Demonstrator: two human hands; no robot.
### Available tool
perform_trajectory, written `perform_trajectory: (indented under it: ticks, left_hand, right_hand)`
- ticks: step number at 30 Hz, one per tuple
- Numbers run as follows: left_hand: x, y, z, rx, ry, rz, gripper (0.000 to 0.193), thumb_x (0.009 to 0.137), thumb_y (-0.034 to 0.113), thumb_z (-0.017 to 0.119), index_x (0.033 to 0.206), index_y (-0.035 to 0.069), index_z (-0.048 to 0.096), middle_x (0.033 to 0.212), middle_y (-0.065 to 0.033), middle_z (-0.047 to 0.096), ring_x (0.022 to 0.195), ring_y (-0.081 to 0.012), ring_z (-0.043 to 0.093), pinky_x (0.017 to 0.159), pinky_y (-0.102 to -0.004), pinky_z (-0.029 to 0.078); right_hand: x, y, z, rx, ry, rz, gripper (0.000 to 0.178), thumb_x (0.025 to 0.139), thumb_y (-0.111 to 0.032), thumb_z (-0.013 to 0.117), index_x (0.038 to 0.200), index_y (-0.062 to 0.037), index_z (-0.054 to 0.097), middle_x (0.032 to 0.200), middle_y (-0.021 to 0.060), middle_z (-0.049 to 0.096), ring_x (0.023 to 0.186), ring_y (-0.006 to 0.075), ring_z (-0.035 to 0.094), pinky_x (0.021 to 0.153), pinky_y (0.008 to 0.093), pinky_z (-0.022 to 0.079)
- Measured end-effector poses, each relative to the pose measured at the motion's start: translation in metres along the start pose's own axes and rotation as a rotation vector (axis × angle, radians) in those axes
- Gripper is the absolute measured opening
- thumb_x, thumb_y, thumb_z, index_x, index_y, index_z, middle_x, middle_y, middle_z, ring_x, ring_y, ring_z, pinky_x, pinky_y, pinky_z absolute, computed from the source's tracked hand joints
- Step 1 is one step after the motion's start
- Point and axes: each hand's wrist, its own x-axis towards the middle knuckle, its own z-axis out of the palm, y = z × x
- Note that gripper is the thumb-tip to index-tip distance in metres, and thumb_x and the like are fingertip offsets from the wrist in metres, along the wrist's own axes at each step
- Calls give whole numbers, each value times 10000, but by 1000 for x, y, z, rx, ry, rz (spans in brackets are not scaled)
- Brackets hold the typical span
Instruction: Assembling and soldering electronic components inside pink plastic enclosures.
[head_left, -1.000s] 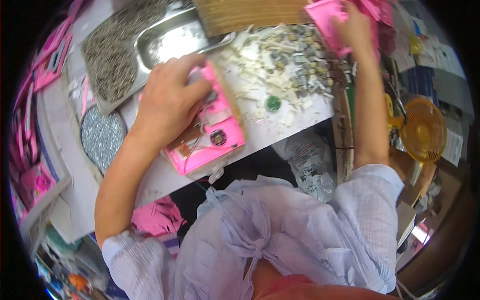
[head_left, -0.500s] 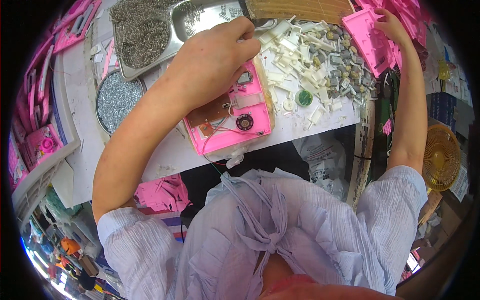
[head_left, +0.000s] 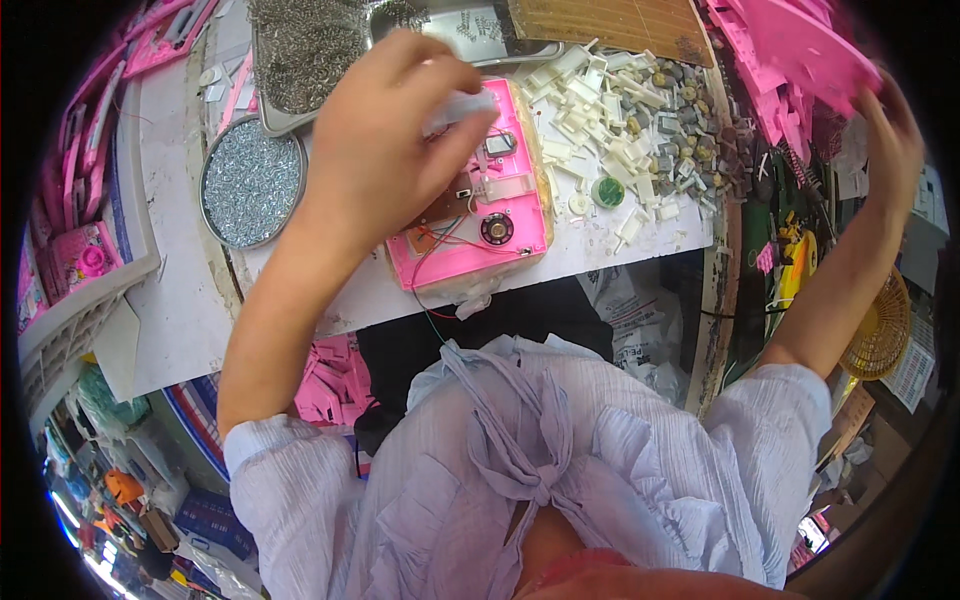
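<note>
A pink plastic casing [head_left: 520,215] lies on the bench in front of me, with a round black speaker [head_left: 497,229], thin wires and a brown circuit board [head_left: 446,205] inside. Above its left part is my left hand [head_left: 385,135], slightly blurred. Between its thumb and fingers shows a pale translucent plastic piece [head_left: 462,108]; its exact kind is unclear. Far to the right, my right hand [head_left: 888,135] grips the edge of a pink plastic panel [head_left: 815,50], held up over a heap of pink parts [head_left: 765,95].
Left of the casing stand a round tin of small screws [head_left: 252,185] and a metal tray [head_left: 275,120] of springs. White plastic parts [head_left: 575,115] and small grey motor-like pieces [head_left: 690,130] spread to its right. A yellow fan [head_left: 880,330] stands by my right arm.
My right hand has moved right, and the pink panel is now raised and tilted. My left hand has shifted left, uncovering more of the casing and showing the pale piece.
</note>
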Motion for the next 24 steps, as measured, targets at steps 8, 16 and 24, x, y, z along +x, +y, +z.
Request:
perform_trajectory:
  ticks: [8, 16, 24]
  left_hand:
    - [-9, 8, -39, -1629, -58, -980, 400, 1053, 345, 565, 1154, -38, 614, 799, -70, 678, 538, -72, 574, 407, -180, 397]
    - [-61, 46, -16, -743, 88, -908, 539, 944, 218, 737, 1354, -50, 512, 769, -42, 627, 606, -113, 574, 554, -251, 462]
    - [-83, 68, -10, -176, -162, -742, 888, 815, 195, 821, 1527, -49, 350, 716, -77, 571, 621, -167, 587, 621, -294, 487]
  right_hand:
    - [-130, -169, 122, 167, -143, -768, 352, 676, 67, 715, 1017, -6, 759, 1025, 116, 642, 1103, 330, 608, 897, 411, 537]
    - [-196, -172, 159, 1016, -543, 399, 721, 988, -97, 642, 1576, -2, 236, 723, 43, 639, 608, 95, 564, 588, 258, 458]
    - [-245, -148, 164, 579, -592, 237, 639, 980, -123, 628, 1540, -29, 336, 590, 57, 473, 517, 178, 496, 541, 298, 403]
